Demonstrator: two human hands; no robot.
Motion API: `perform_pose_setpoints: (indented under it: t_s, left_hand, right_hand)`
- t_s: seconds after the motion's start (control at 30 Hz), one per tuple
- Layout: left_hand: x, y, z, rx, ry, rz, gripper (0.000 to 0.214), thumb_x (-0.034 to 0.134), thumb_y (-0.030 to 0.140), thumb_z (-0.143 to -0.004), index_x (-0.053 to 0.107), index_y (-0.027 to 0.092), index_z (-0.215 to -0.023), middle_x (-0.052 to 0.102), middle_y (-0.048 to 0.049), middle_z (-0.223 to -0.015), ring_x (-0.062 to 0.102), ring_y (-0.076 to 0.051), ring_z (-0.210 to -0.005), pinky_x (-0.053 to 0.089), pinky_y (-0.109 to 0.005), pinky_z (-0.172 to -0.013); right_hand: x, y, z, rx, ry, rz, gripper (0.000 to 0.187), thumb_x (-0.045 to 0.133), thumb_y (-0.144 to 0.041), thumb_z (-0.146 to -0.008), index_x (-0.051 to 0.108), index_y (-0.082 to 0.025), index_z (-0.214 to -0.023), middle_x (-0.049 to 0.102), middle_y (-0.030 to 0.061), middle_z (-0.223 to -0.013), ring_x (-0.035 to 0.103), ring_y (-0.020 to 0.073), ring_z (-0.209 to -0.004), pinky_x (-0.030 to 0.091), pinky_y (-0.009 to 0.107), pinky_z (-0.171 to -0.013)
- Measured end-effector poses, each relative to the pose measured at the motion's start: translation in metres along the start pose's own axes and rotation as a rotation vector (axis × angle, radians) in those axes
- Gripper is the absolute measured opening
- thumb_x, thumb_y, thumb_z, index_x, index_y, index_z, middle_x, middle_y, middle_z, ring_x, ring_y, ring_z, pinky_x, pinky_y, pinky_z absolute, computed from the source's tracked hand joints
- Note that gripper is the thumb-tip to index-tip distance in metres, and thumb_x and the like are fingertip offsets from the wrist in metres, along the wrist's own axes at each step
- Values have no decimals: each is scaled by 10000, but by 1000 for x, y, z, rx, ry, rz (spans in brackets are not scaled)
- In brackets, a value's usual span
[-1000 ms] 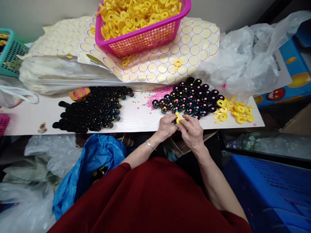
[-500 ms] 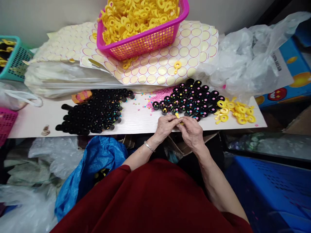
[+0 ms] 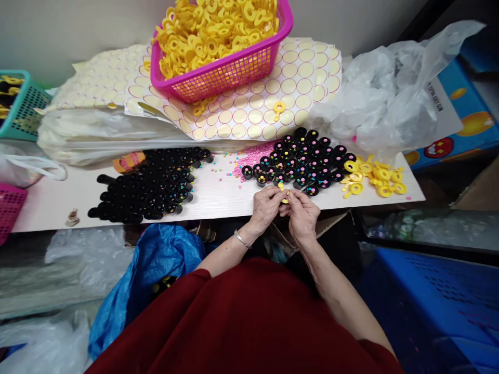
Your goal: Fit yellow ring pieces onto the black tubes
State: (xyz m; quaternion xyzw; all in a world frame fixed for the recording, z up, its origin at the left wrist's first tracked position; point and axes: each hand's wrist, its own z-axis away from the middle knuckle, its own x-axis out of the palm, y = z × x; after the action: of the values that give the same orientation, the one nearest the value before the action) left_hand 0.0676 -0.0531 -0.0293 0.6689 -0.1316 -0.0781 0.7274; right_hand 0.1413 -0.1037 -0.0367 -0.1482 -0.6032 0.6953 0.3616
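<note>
Both hands meet at the front edge of the white board, fingers pinched on one yellow ring-shaped plastic piece (image 3: 286, 200) with a small round tab. My left hand (image 3: 266, 208) grips its left side and wears a silver bangle on the wrist. On the other side, my right hand (image 3: 303, 214) pinches the same piece; the fingertips hide much of it. Just beyond are black cups (image 3: 290, 162) holding small coloured beads. To their right lies a loose pile of yellow ring pieces (image 3: 384, 179). Pink beads (image 3: 255, 155) are heaped left of the cups.
More black cups (image 3: 146, 187) crowd the left of the white board (image 3: 218, 205). A pink basket (image 3: 222, 67) full of yellow pieces rests on sticker sheets (image 3: 249, 117) behind. Clear plastic bags (image 3: 390, 93) lie at right. Below are a blue sack (image 3: 128, 291) and a blue crate (image 3: 440, 296).
My fingers have shifted around the yellow piece, and more of its ring shows between them. The right hand has turned slightly. The whole view has shifted a little.
</note>
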Motion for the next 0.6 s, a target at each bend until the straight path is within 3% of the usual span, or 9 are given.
perform_pose_setpoints:
  t_s: [0.3,0.6]
  left_hand:
    - [6,2,2,50,67,-6,195,677,337,-735,696,156,-663,612,-14,-700,554,-105,-706,432,-223,-670]
    - [4,-1,2,-46,84,-1,214,676,356,-720,688,148,-672,574,2,-682,522,-89,-658,406,-208,-608]
  right_hand:
    - [1,4,-1,0,28,-8,294,623,-426,-747,656,-157,-862,576,-63,-499,521,75,-364,461,192,-375]
    - [5,-1,0,116,42,14,300,642,-441,-706,615,-167,-824,561,-69,-494,538,93,-363,459,195,-358]
